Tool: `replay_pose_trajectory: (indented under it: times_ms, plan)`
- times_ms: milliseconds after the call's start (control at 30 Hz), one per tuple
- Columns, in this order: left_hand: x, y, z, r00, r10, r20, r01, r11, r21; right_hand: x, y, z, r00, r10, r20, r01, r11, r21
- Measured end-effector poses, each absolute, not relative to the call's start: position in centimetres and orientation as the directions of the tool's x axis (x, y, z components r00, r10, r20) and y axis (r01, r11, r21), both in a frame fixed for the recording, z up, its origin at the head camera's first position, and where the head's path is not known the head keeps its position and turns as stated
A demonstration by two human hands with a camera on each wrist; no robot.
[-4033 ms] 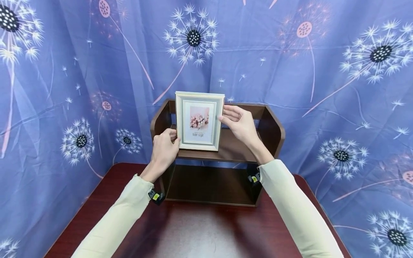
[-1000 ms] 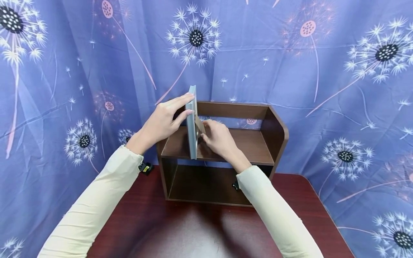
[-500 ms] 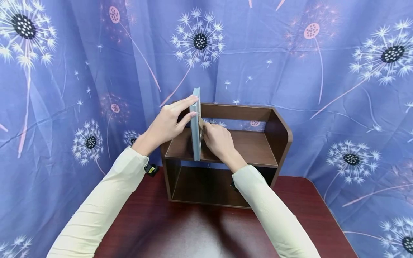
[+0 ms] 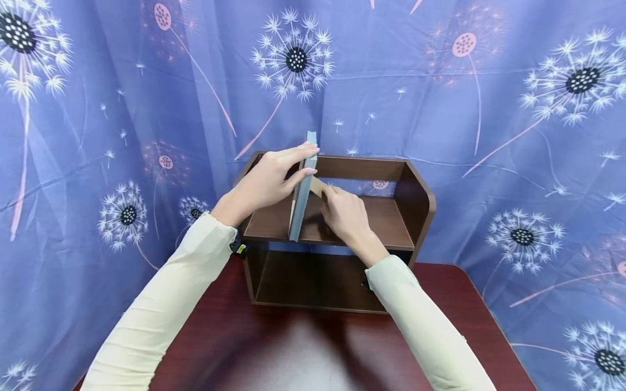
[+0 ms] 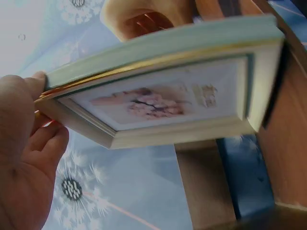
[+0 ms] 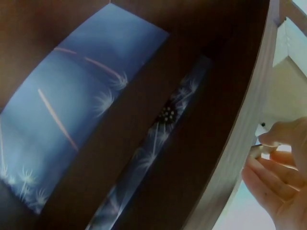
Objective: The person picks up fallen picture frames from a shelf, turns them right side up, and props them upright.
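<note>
A picture frame (image 4: 302, 203) with pale blue-green sides is edge-on to me at the front of the bookshelf's upper shelf, its top leaning slightly right. My left hand (image 4: 271, 179) holds its upper end, thumb on the near edge. In the left wrist view, its flower picture (image 5: 158, 103) faces that camera, and the left hand (image 5: 29, 148) grips one end. My right hand (image 4: 346, 217) pinches the tan stand flap (image 4: 319, 187) that angles out from the back. In the right wrist view, the right hand (image 6: 283, 172) has curled fingers; the pinched part is mostly hidden.
The brown two-tier bookshelf (image 4: 381, 217) stands on a dark red table (image 4: 435, 304). Its raised right side panel (image 4: 415, 195) is beside the right arm. A blue dandelion-print curtain (image 4: 371, 98) hangs close behind and at both sides.
Four seconds ago the picture frame faced me between both hands; it has turned edge-on. Since half a second ago its top has tipped right, and the flap shows further out from the back.
</note>
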State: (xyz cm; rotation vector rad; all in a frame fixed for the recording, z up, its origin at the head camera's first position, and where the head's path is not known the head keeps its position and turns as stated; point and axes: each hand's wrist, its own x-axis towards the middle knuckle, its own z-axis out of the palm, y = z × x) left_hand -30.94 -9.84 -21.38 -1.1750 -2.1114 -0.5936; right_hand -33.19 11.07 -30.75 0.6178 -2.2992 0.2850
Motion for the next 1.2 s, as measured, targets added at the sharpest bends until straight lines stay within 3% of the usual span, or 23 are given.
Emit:
replay_pose_trajectory:
  times_ms: [300, 633, 967, 1200]
  plan:
    - [-31.3, -6.4, -20.4, -0.457, 0.687, 0.565, 0.865, 0.491, 0.104, -32.2, 13.1, -31.1, -0.609, -0.340, 0.717, -0.492, 0.871, -0.004]
    - [-31.3, -4.4, -21.1, -0.510, 0.706, 0.492, 0.843, 0.525, 0.119, -31.8, 14.0, -32.2, -0.634, -0.325, 0.701, -0.459, 0.889, -0.003]
    - [-31.3, -4.7, -21.6, -0.551, 0.643, 0.532, 0.820, 0.537, 0.199, -30.5, 15.0, -31.5, -0.627, -0.307, 0.716, -0.446, 0.895, -0.008]
    - [-33.2, -6.2, -22.2, -0.613, 0.507, 0.605, 0.769, 0.558, 0.311, -28.0, 15.8, -29.5, -0.534, -0.273, 0.800, -0.484, 0.875, -0.024]
